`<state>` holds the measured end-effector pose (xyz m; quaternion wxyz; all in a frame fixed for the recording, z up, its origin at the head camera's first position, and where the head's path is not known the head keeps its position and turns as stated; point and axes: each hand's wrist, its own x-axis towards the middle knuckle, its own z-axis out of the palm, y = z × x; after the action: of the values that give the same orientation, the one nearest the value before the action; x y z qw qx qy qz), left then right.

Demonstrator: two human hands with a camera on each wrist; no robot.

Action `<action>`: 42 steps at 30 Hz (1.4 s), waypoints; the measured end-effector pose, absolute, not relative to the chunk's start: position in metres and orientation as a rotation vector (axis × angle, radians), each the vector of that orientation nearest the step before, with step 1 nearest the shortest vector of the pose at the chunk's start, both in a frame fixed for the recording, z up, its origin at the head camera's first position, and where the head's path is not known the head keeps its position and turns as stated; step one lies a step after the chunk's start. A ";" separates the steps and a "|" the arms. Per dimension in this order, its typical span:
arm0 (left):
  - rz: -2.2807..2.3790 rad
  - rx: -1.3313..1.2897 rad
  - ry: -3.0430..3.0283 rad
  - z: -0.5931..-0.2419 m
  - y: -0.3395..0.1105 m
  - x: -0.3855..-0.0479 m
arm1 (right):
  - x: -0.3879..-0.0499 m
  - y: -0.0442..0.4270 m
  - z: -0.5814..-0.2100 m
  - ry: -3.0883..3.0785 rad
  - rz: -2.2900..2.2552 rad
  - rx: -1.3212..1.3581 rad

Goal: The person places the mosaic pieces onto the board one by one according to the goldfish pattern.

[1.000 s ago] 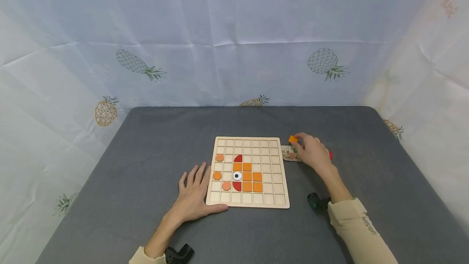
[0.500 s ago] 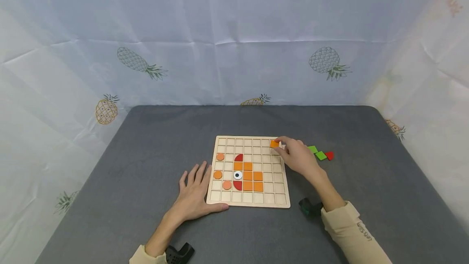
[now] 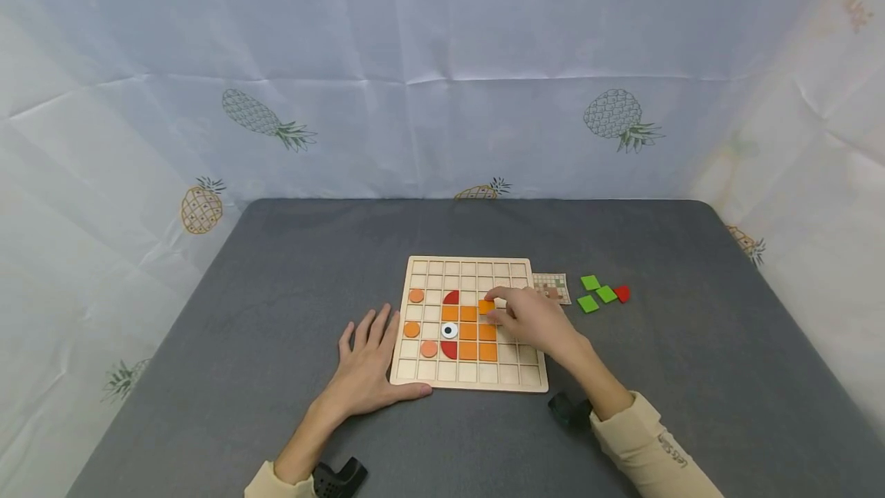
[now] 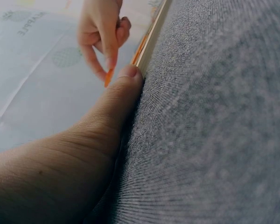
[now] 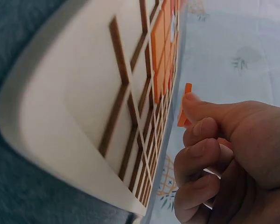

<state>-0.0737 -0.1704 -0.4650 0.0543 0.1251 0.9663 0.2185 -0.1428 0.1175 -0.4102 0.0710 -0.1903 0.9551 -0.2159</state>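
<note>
My right hand (image 3: 535, 319) pinches an orange square tile (image 3: 486, 306) between thumb and fingertips, over the wooden grid board (image 3: 518, 376). In the right wrist view the pinched tile (image 5: 185, 105) is seen edge-on, apart from the board's surface. The board carries several flat orange squares (image 3: 468, 331), two red quarter-round pieces (image 3: 451, 297), a white eye piece (image 3: 449, 330) and three orange-toned discs (image 3: 416, 296). My left hand (image 3: 368, 363) lies with spread, straight fingers at the board's left edge, its thumb (image 4: 126, 81) along the near left corner.
Right of the board lie three green tiles (image 3: 588, 303) and a red piece (image 3: 622, 294). A small printed pattern card (image 3: 551, 287) sits against the board's right edge. The grey table (image 3: 311, 252) ends at a pineapple-print cloth (image 3: 442, 129).
My right hand has carried the orange tile from beyond the board's right edge leftward over the grid, uncovering the card and green tiles. The left hand stays put.
</note>
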 end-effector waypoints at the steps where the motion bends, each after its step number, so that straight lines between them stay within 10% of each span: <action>1: 0.664 0.381 2.933 -0.465 -0.170 -0.074 | -0.142 0.116 -0.411 2.866 -0.645 -0.569; 42: 0.668 0.387 2.955 -0.465 -0.169 -0.073 | -0.137 0.114 -0.423 2.901 -0.699 -0.535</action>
<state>-0.0726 -0.1691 -0.4648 0.0435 0.1266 0.9666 0.2184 -0.1372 0.1139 -0.4230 0.0549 -0.1763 0.9555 -0.2301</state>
